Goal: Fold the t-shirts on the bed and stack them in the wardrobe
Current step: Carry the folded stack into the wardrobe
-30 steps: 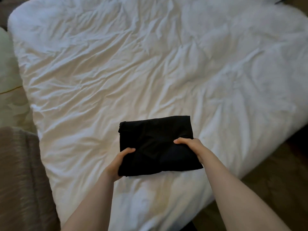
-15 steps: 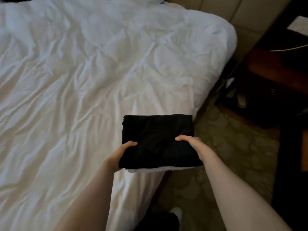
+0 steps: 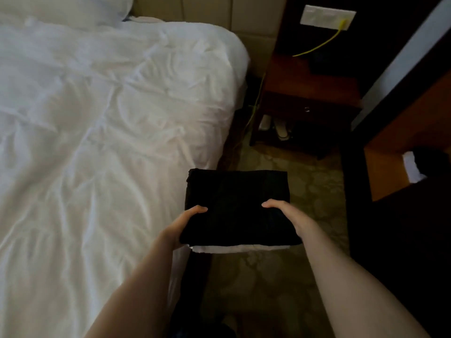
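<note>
Head view: we look forward and steeply down, close over folded shirts [image 3: 238,191].
Framing: bed [image 3: 97,142] nine o'clock, nightstand [image 3: 310,79] one o'clock.

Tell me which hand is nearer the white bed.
Left. The left hand grips the folded black t-shirt right beside the bed; the right hand grips its opposite side, farther out over the carpet.

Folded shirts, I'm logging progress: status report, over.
Left hand, right hand grip folded black t-shirt stacked on white garment. Held beside bed, above carpet. Nightstand ahead, not touching.
</note>
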The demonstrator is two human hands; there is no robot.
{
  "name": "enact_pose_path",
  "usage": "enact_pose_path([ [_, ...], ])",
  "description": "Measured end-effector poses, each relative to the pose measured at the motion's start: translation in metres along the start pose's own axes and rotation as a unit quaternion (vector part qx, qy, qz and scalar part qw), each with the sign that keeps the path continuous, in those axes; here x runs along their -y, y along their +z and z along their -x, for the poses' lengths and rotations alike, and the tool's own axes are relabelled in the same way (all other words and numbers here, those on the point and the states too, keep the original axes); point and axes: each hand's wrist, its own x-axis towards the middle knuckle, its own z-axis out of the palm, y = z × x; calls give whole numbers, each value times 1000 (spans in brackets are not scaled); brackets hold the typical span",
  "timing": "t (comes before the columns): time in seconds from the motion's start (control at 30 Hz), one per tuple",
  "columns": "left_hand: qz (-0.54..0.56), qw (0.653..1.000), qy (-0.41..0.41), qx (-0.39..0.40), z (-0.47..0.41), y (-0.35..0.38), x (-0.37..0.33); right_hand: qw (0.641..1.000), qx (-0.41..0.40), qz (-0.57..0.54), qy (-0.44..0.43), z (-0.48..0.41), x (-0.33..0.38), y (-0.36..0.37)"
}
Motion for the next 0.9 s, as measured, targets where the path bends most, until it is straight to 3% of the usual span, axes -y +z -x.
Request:
enact_pose_path([
  [0.5,-178,978,-35,104,-149,172,-183,978,-103,-177,27,-79,84,-159],
  [0.9,-293,935,-34,195,-271,358,-311,926,-203,-318,-8,-127,161,-302],
])
